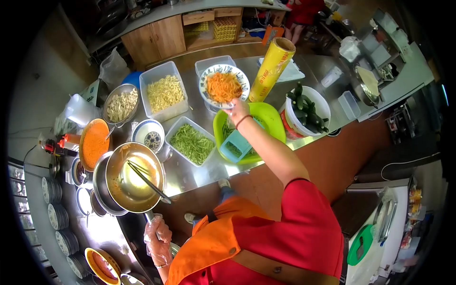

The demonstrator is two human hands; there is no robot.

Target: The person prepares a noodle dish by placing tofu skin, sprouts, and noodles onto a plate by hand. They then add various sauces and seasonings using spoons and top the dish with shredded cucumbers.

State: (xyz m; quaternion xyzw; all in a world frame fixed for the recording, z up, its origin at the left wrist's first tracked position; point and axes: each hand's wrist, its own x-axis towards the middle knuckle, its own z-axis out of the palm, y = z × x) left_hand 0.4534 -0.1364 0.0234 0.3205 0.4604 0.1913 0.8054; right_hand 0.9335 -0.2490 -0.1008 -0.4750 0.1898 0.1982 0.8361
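Right hand (236, 111) holds a patterned plate (243, 80) of orange shreds (223, 87) over a metal counter (190, 177); left hand (158, 239) (in clear plastic) grips a pan (124, 189) crossed by dark utensils (151, 184).

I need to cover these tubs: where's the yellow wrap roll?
In the head view, the yellow roll stands right of centre, behind the green basin and right of the plate of orange shreds.

One white plate of orange shreds (205, 85), one yellow wrap roll (270, 71), one yellow-green plastic basin (280, 129) were counted; four stacks of round white dishes (58, 216) stood.
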